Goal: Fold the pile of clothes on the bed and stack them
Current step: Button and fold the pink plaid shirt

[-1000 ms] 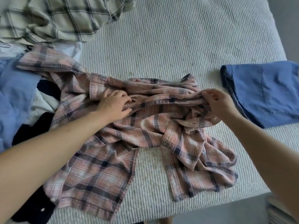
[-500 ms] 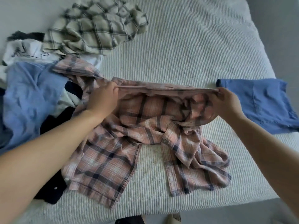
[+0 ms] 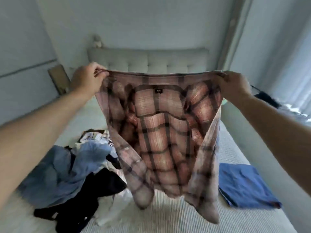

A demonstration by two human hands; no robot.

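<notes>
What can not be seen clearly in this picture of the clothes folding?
- Head view: the pink plaid shirt, held up by the left hand and right hand, hides the middle of the bed behind it.
- The shirt's small neck label is too small to read.
- The unfolded pile is motion-blurred; single garments are hard to separate.
- The folded blue garment: its type cannot be told.

Two bare forearms, no sleeves, watch or rings apparent on either blurred hand (image 3: 87,81)
</notes>
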